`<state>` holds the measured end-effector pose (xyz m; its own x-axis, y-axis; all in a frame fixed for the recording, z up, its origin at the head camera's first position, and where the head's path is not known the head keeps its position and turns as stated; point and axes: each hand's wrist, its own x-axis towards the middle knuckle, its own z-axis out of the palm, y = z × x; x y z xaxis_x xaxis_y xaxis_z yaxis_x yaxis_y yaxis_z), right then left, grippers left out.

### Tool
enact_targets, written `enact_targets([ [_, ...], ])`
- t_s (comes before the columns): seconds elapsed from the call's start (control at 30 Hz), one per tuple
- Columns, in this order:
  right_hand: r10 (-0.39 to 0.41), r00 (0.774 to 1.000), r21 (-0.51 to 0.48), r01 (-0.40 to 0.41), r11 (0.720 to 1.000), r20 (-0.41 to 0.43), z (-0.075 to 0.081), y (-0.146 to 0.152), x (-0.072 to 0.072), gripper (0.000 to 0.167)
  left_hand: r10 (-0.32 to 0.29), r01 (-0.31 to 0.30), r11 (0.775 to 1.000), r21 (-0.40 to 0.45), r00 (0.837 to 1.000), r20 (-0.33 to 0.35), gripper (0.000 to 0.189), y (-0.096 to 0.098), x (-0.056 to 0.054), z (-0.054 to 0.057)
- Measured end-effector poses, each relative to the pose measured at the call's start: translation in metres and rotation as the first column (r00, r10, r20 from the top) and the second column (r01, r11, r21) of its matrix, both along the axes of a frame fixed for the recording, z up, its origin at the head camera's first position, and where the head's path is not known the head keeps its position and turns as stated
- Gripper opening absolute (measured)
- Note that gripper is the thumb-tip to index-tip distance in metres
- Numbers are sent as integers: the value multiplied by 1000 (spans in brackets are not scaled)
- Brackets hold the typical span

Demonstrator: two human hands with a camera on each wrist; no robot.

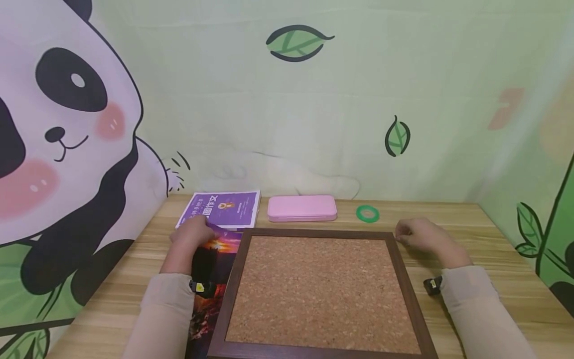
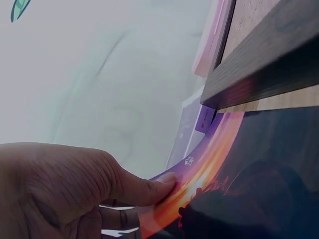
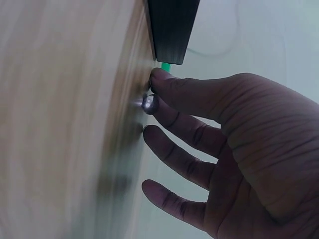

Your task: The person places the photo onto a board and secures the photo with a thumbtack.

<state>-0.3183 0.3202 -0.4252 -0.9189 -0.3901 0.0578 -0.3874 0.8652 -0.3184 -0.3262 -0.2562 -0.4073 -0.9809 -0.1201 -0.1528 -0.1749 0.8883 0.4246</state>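
My left hand (image 1: pixel 193 234) pinches the far edge of a glossy sunset poster (image 1: pixel 222 259). In the left wrist view the thumb (image 2: pixel 159 190) lies on top of the poster and the other fingers are partly hidden below; its edge curves upward there. A cork board (image 1: pixel 320 294) in a dark brown wooden frame overlaps the poster's right side. At the board's far right corner is my right hand (image 1: pixel 423 237), fingers loosely bent. In the right wrist view its thumb and fingertips lie close to the table and the end of the frame (image 3: pixel 174 35), with nothing visible between them.
Behind the board, a pink pencil case (image 1: pixel 302 208) lies on the wooden table (image 1: pixel 484 229). A purple book (image 1: pixel 233 212) sits to its left and a green tape roll (image 1: pixel 367 214) to its right. A panda-printed wall (image 1: pixel 287 109) borders the table.
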Motion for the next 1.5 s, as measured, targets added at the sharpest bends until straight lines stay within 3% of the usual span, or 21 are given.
enact_targets([
  [0.17,-21,1000,-1,21,1000,10,-2,0,-1,6,-15,15,1000,-3,999,-33,46,-1,-2,0],
  [0.43,-47,999,-5,47,999,7,-2,2,-2,11,-21,20,1000,-13,999,-32,50,-1,-2,2],
  [0.6,-135,991,5,135,991,8,-2,6,-3,24,-29,29,999,-22,999,-34,50,0,-1,5],
  [0.73,-182,982,7,182,983,55,-3,9,-4,28,-28,27,999,-21,999,-33,47,1,0,6],
  [1.0,-157,985,-4,158,987,66,-4,4,-3,31,-23,23,1000,-2,999,-25,51,1,1,5],
  [1.2,-133,989,1,133,991,65,-3,1,-4,24,-25,25,1000,9,999,-27,52,1,2,6],
  [1.5,-122,991,-25,124,992,45,-5,2,-5,17,-50,49,999,-8,997,-65,41,-1,1,7],
])
